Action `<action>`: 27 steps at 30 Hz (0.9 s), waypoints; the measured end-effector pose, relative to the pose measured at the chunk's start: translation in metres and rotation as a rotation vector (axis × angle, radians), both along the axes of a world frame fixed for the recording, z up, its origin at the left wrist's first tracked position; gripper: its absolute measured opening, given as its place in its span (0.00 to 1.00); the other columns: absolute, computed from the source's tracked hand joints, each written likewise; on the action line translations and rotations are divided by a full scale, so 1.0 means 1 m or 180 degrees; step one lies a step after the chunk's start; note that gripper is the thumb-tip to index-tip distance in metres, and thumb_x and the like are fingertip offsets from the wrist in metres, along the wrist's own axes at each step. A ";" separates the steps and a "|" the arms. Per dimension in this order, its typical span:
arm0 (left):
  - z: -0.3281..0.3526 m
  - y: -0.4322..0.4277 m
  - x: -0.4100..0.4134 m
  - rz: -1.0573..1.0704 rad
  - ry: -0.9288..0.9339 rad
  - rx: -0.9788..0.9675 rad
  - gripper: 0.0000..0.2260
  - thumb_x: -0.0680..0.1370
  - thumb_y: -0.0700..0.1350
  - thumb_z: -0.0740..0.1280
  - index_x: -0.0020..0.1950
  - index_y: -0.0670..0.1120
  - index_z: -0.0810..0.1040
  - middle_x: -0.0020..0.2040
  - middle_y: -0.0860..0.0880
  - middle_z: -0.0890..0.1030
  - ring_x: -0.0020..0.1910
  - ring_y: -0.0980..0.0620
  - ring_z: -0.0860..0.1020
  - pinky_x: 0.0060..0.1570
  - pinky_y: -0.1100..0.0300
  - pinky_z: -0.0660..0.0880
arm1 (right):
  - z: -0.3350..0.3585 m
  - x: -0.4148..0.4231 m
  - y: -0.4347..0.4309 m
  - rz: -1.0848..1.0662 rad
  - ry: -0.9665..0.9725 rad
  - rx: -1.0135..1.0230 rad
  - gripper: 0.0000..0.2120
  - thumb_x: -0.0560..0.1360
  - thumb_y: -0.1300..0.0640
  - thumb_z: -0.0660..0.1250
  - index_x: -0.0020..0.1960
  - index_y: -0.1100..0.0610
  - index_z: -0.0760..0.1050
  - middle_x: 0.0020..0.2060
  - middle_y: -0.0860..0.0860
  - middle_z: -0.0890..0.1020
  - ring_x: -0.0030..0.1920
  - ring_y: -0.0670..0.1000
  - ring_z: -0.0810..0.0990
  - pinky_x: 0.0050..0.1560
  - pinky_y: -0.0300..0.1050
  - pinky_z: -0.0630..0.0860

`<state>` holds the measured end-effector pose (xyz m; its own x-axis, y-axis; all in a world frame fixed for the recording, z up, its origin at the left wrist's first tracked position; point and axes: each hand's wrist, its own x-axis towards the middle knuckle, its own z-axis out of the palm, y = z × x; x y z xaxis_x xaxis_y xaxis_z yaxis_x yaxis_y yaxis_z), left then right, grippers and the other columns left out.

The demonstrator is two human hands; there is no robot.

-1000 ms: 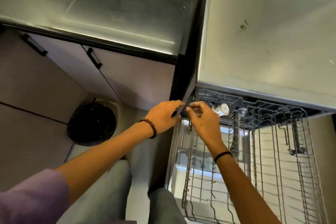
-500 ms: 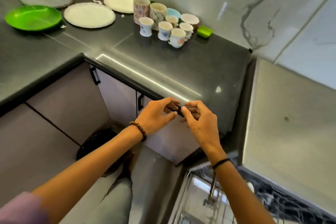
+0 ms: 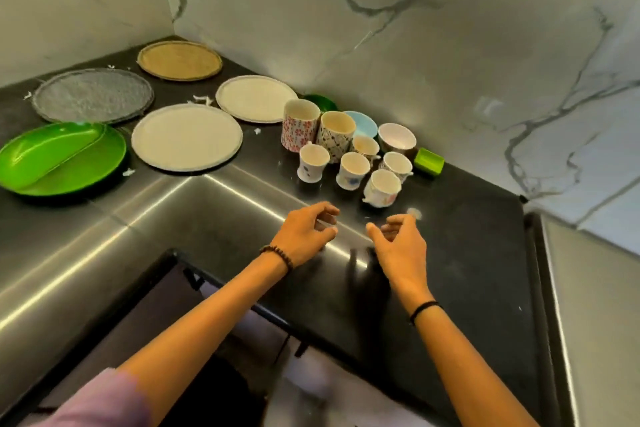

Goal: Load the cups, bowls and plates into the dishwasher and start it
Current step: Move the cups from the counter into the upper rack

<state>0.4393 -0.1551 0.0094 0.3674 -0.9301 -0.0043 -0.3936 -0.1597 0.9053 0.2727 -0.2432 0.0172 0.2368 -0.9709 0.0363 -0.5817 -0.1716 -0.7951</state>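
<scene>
So, both hands are hovering empty over the dark polished stone countertop [image 3: 467, 253], fingers loosely curled and apart. The left hand [image 3: 304, 232] and right hand [image 3: 398, 243] are hanging side by side. The small white floral ceramic cup [image 3: 381, 189], nearest of the cluster, is standing just beyond them, a bit closer to the right one. Probably that's getting grabbed first.

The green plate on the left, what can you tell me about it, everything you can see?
The green plate is round, glossy and plastic-looking, with a curved ridge splitting it into sections that look empty. It lies flat on the dark countertop, nearest the left edge of view, close beside a white plate. Nothing rests on it.
</scene>
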 end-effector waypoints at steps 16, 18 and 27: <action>-0.019 -0.122 -0.010 -0.0362 0.0216 0.0056 0.30 0.70 0.38 0.71 0.71 0.48 0.67 0.65 0.47 0.76 0.64 0.48 0.74 0.64 0.55 0.72 | -0.023 0.042 -0.081 -0.0355 -0.0495 0.0354 0.31 0.66 0.46 0.79 0.63 0.49 0.68 0.57 0.45 0.78 0.58 0.46 0.77 0.60 0.46 0.75; -0.021 -0.121 -0.012 -0.0343 0.0248 0.0047 0.30 0.70 0.40 0.71 0.70 0.49 0.68 0.64 0.48 0.77 0.64 0.50 0.75 0.64 0.53 0.73 | -0.019 0.039 -0.080 -0.0372 -0.0484 0.0341 0.29 0.65 0.46 0.80 0.60 0.49 0.69 0.53 0.43 0.79 0.54 0.44 0.78 0.57 0.44 0.77; 0.003 -0.088 -0.040 -0.0810 0.0416 -0.0060 0.28 0.70 0.42 0.76 0.67 0.49 0.72 0.57 0.55 0.78 0.53 0.63 0.76 0.50 0.76 0.72 | 0.007 -0.018 -0.031 -0.0382 -0.0665 0.0755 0.29 0.63 0.44 0.81 0.57 0.45 0.69 0.53 0.41 0.80 0.53 0.39 0.79 0.50 0.39 0.78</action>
<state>0.3995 -0.2429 0.0121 0.1196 -0.9927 -0.0181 -0.2985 -0.0533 0.9529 0.2546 -0.2745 0.0247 0.1317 -0.9786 -0.1582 -0.4068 0.0922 -0.9088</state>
